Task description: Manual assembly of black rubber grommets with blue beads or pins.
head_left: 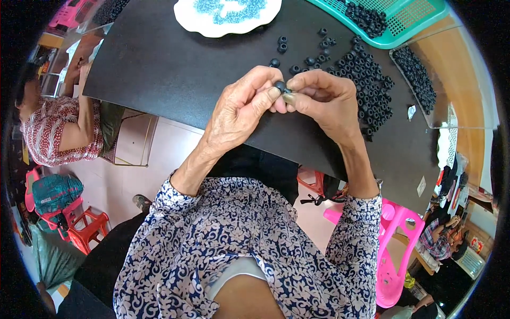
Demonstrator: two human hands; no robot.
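Close together above the dark table, my left hand [239, 109] and my right hand [326, 101] meet at the fingertips. Between my left thumb and fingers is a small round black part [279, 85], pinched. The right thumb and forefinger press together right beside it; whatever they hold is mostly hidden by the fingers. Just beyond my right hand lies a loose heap of black ring-shaped parts [369, 80], with a few strays [282, 43] nearer the middle. Past the hands stands a white scalloped plate [212, 27] bearing many tiny light-blue pieces.
A green basket [419, 32] with black parts sits at the far right, and a clear tray [396, 58] full of them lies nearer. Another person [64, 125] works at the left. A pink chair [393, 255] and a red stool [89, 228] stand on the floor.
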